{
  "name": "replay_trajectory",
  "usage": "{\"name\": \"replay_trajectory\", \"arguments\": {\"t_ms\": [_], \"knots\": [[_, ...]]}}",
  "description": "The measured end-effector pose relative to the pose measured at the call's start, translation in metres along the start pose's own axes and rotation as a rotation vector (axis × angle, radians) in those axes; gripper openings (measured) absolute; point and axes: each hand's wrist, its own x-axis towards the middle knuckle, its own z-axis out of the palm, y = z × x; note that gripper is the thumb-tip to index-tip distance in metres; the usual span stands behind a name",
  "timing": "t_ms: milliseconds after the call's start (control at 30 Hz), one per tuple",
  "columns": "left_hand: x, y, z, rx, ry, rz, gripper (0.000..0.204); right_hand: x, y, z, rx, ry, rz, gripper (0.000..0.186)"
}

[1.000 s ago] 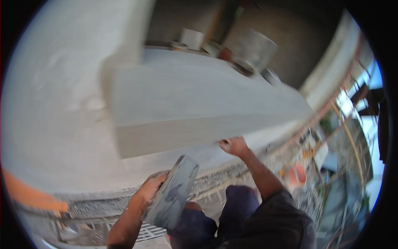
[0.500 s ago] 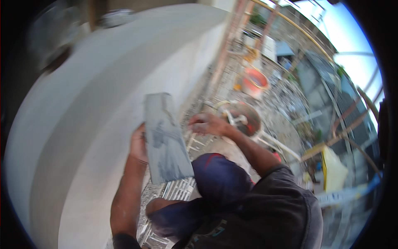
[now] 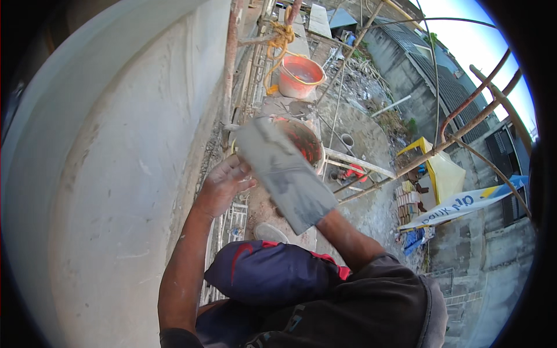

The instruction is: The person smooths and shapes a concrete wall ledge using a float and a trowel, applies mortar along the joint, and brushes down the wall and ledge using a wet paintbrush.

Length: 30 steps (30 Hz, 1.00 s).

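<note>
A long grey plastering float (image 3: 284,174), its flat face smeared with wet-looking grey mortar, is tilted in mid-air in front of me. My right forearm reaches in behind its near end, and the float covers most of my right hand (image 3: 326,223), which carries it from underneath. Beside the float's left edge is my left hand (image 3: 225,181), fingers apart and dusted pale, holding nothing. Partly hidden behind the float stands a mortar-stained bucket (image 3: 308,141) with reddish smears inside.
A curved plastered wall (image 3: 133,156) rises on my left. An orange-rimmed bucket (image 3: 300,76) stands farther along the narrow platform, near yellow rope (image 3: 283,36) tied to scaffold poles. A diagonal pole (image 3: 429,152) crosses at right, above lower ground with a yellow canopy (image 3: 444,171).
The float has passed from my left hand to my right, and my left hand has let go. My view has swung rightward, so the buckets sit farther left.
</note>
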Motion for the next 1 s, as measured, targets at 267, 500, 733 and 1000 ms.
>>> {"name": "replay_trajectory", "arguments": {"t_ms": [267, 500, 733, 1000], "knots": [[0.043, -0.031, -0.056, 0.684, 0.296, -0.011, 0.055, -0.009, 0.049, -0.193, -1.115, 0.443, 0.187, 0.044], [0.082, -0.022, -0.032, 1.074, 0.356, 0.065, 0.053, -0.018, 0.084, -0.233, -1.388, 0.32, 0.269, 0.049], [0.152, -0.044, 0.014, 1.554, -0.073, 0.185, 0.045, -0.069, 0.028, -0.284, -1.722, 0.294, 0.689, 0.049], [0.187, -0.12, 0.009, 1.824, -0.155, -0.087, 0.017, 0.045, -0.044, -0.219, -1.225, 0.309, 0.587, 0.047]]}}
